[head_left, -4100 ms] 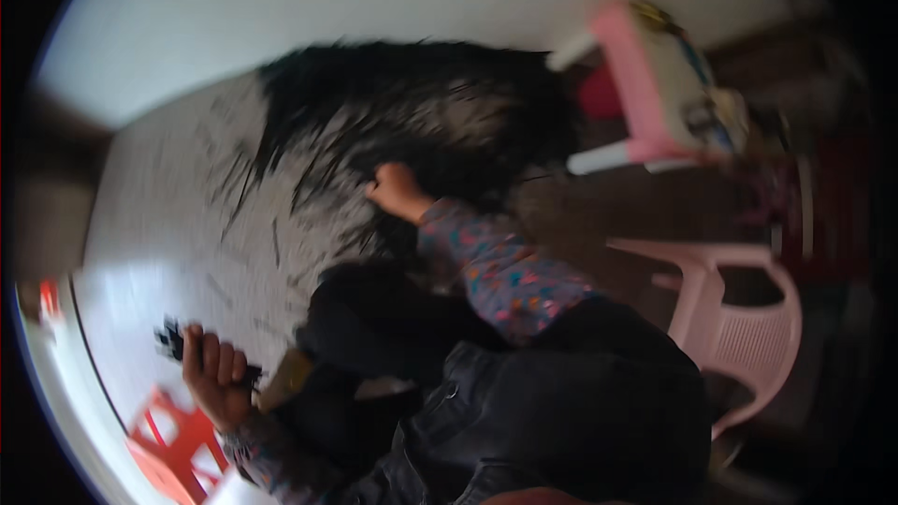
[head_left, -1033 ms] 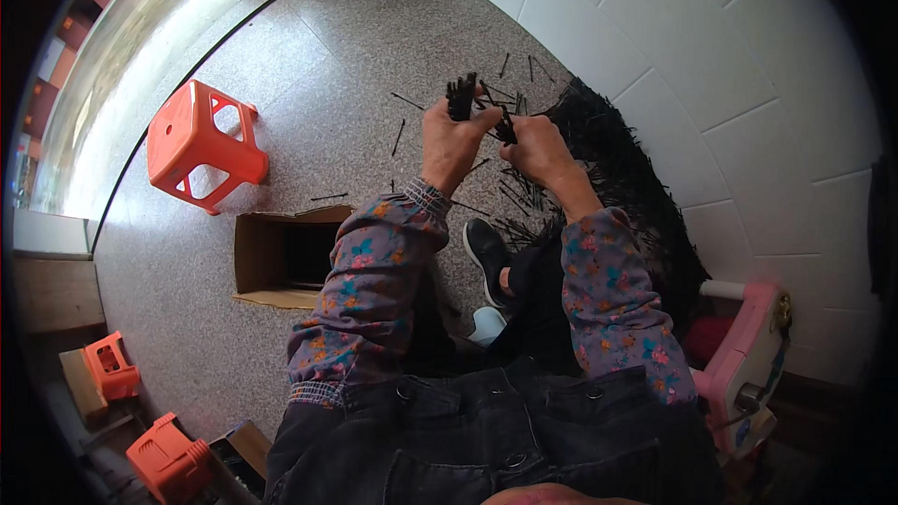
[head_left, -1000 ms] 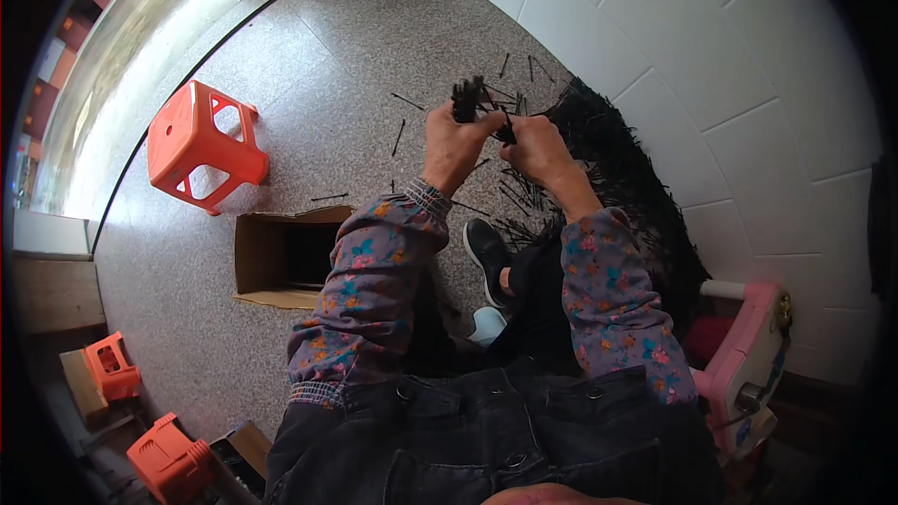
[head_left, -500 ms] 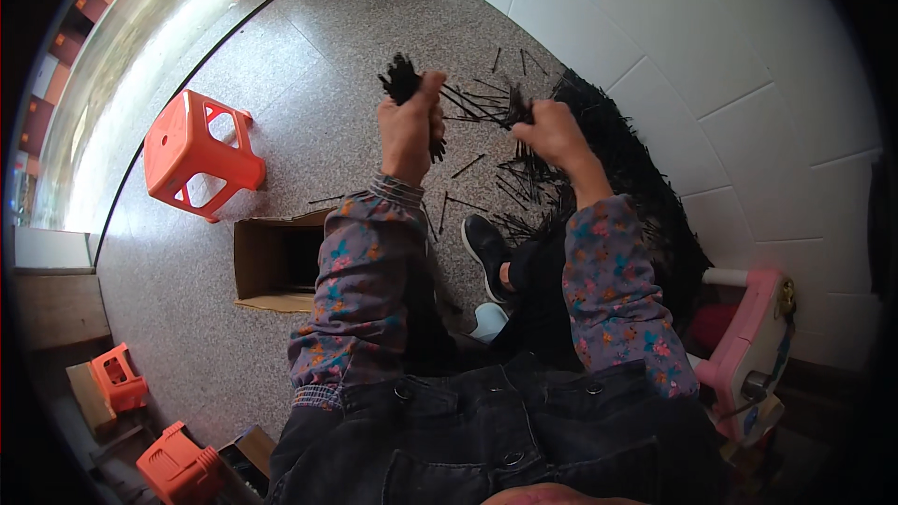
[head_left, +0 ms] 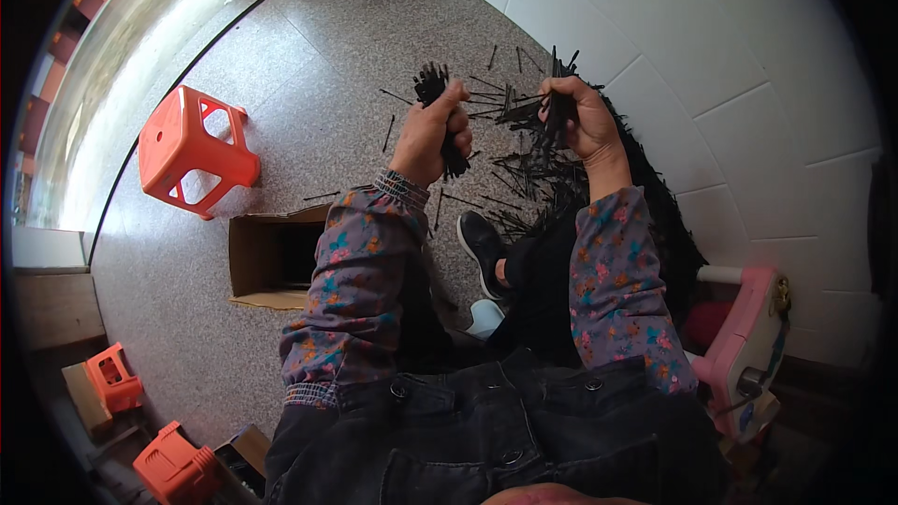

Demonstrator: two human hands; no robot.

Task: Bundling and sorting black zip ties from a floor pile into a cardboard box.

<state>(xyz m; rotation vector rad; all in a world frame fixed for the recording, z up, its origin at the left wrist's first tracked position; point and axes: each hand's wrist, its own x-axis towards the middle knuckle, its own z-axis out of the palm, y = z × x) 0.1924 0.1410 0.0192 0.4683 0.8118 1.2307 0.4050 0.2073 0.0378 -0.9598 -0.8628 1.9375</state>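
Note:
My left hand (head_left: 426, 138) is wrapped round a thick bundle of thin black sticks (head_left: 432, 84), whose ends stick out above and below the fist. To its right, my right hand (head_left: 589, 122) grips a looser bunch of the same black sticks (head_left: 558, 122), with some pointing up past the fingers and others hanging below. Loose black sticks (head_left: 524, 178) lie scattered on the floor under and between the hands. Beyond my right hand a large heap of black sticks (head_left: 650, 187) runs along the wall. Their exact kind is too fine to make out.
An open cardboard box (head_left: 251, 262) stands on the speckled floor (head_left: 309, 140) beside my left forearm. A red plastic stool (head_left: 173, 145) is farther left. White wall tiles (head_left: 692, 84) border the heap. A pink and white frame (head_left: 744, 337) stands at the lower right; my shoe (head_left: 481, 241) is below the hands.
My left hand has shifted right and slightly down with its bundle. My right hand has moved a little right and turned upright, now showing a bunch of sticks in its grip.

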